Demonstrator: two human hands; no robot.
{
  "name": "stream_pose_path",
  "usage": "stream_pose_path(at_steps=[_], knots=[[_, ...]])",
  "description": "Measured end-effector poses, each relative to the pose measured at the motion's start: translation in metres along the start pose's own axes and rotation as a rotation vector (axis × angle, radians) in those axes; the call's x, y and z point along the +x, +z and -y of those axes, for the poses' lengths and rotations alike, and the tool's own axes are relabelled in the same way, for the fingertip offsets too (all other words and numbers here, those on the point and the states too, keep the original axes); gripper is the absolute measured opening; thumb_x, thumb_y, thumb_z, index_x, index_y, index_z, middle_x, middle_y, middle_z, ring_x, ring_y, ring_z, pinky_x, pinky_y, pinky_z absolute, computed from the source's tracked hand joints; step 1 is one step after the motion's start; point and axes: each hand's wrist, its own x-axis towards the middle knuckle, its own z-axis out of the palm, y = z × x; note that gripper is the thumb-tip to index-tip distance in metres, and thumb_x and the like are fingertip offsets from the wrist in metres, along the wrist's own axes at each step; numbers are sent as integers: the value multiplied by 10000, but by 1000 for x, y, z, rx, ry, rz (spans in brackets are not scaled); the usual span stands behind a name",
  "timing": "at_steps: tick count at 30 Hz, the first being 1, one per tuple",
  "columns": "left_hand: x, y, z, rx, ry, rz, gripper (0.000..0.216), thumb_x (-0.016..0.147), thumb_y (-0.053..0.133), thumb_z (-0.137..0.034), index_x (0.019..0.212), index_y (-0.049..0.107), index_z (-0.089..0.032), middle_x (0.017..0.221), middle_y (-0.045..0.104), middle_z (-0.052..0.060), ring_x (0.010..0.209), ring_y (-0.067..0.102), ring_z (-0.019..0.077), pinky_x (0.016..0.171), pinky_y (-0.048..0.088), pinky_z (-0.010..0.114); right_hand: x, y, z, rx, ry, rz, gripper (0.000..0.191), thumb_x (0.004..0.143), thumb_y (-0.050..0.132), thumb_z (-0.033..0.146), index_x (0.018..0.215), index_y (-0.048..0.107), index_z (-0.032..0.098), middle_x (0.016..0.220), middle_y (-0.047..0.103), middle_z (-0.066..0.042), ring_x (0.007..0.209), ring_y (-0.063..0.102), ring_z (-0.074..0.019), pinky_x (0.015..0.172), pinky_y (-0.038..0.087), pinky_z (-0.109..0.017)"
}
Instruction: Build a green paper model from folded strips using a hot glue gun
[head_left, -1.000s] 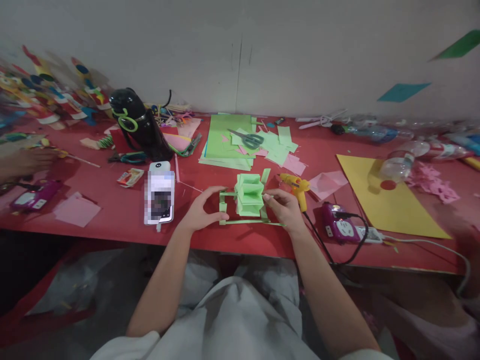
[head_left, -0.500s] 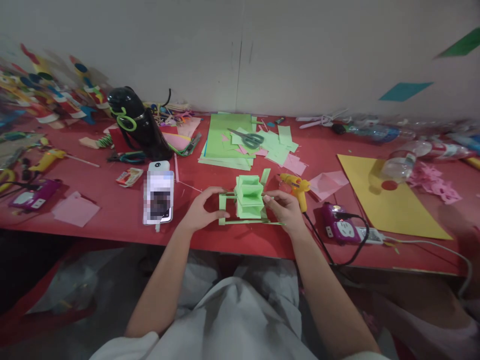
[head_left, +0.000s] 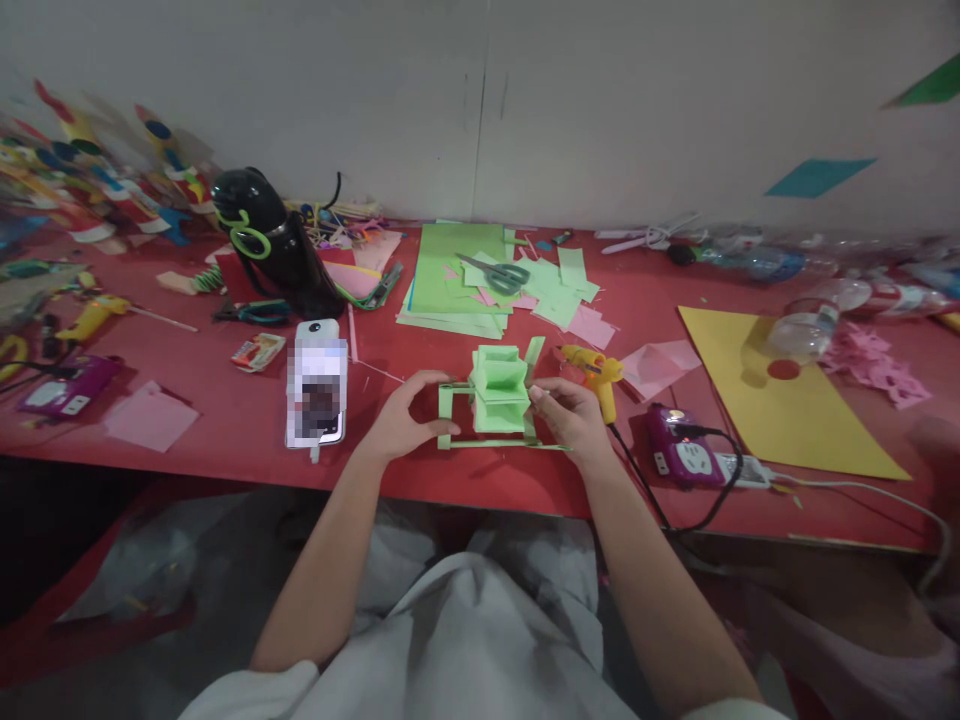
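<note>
A light green paper model (head_left: 501, 390), with a boxy wheel of folded vanes between the bars of a rectangular paper frame (head_left: 445, 410), stands at the table's front edge. My left hand (head_left: 411, 418) curves around the frame's left end, its thumb by the left upright and its fingers at the rear bar. On the other side, my right hand (head_left: 568, 412) pinches the model's right side close to the wheel, thumb against fingers. Just behind that hand lies a yellow glue gun (head_left: 598, 375). Parts of the frame's right end are covered by my fingers.
Scissors (head_left: 495, 272) lie on green paper sheets (head_left: 450, 260) and scraps. A phone (head_left: 316, 385) and a black bottle (head_left: 274, 245) are left; a purple power socket (head_left: 684, 447), its cable, yellow card (head_left: 787, 420) and plastic bottles (head_left: 806, 330) are right.
The wheel's vanes look slightly turned within the frame. Both hands keep nearly the same place. A blurred skin-coloured shape has come in at the right edge.
</note>
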Motion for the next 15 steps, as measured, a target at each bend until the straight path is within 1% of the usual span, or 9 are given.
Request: stream_pose_path(at_steps=[5,9,13,15], knots=[[-1,-1,-1,37,-20,2,688,619,893,-458,1207,615,-234,1297,635,101,1255,575,306,1089,445,444,2,0,-2,-11,6,-18,361,657,859,510,815,741,208,677,735,-17,598,699,-164,632,603,-298],[-2,-3,-1,52,3,19,691,662,868,-458,1254,594,-232,1326,621,110,1269,568,308,1089,448,438,3,-1,-3,-7,-13,-12,317,681,854,486,818,748,220,700,745,-20,624,707,-164,653,609,-298],[-2,-3,-1,31,59,21,525,813,745,-453,1266,596,-234,1323,630,108,1264,578,280,1102,440,435,2,-2,-3,-35,-19,-12,320,694,841,499,829,751,224,705,744,-24,628,711,-174,642,609,-307],[-1,-3,-1,32,67,3,449,851,706,-445,1238,616,-234,1294,651,101,1239,597,263,1099,448,430,2,-2,-4,-38,-16,-13,329,692,840,506,833,751,223,704,743,-21,623,711,-173,642,608,-304]])
